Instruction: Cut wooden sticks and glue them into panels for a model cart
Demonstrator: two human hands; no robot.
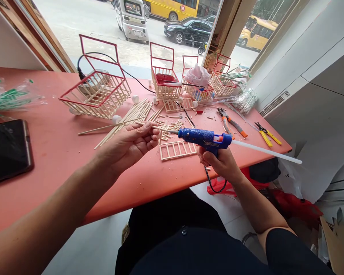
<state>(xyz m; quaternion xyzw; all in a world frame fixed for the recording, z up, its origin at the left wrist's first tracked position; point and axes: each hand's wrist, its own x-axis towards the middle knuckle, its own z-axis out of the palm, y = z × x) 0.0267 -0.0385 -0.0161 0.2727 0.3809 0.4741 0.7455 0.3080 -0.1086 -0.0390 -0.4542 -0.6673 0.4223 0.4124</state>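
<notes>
My right hand [218, 160] is wrapped round the grip of a blue hot glue gun [199, 136], whose nozzle points left. A long white glue stick [269, 151] juts from its back. Between thumb and fingers, my left hand [134, 141] pinches a thin wooden stick [157, 127]; its end meets or nearly meets the nozzle, and I cannot tell which. Under the gun lies a small ladder-shaped stick frame [177, 150]. Long loose sticks [137, 114] and short cut pieces [172, 126] are spread beyond my hands.
Stick-built carts with red rims stand along the back, including a large one [100, 95] at left and one with a red inside [164, 80]. Orange-handled pliers [232, 122] and yellow-handled cutters [268, 134] lie right. A phone [8, 151] is at left. A black cord [209, 179] hangs over the table edge.
</notes>
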